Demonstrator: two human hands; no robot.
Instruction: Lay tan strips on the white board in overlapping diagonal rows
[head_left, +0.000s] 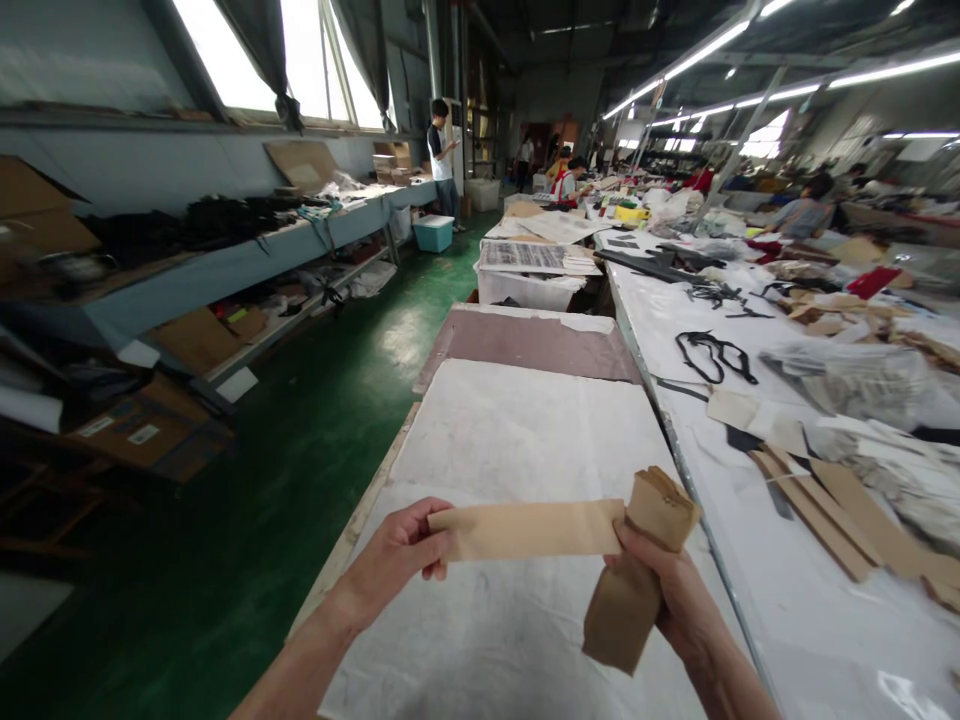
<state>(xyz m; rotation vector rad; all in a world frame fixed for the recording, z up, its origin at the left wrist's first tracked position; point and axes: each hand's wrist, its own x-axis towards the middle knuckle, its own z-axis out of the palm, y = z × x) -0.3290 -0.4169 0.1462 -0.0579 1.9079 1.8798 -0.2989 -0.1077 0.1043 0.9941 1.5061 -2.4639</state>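
My left hand (pixel 409 545) pinches one end of a flat tan strip (pixel 532 530), thumb on top. The strip stretches level across to my right hand (pixel 664 575), above a white-covered table (pixel 517 430). My right hand is wrapped around a folded brown bundle (pixel 626 615), which looks like paper or fabric and sticks out above and below the fist. The strip's right end meets this bundle at my right thumb; whether the two are joined I cannot tell.
On the right-hand table lie brown strips (pixel 817 515), black cords (pixel 716 357) and plastic-wrapped pieces (pixel 885 380). A white bin (pixel 525 290) stands beyond my table. Left is a green floor (pixel 322 390) and a long bench (pixel 247 255). A person (pixel 442 165) stands by the window; others sit farther back.
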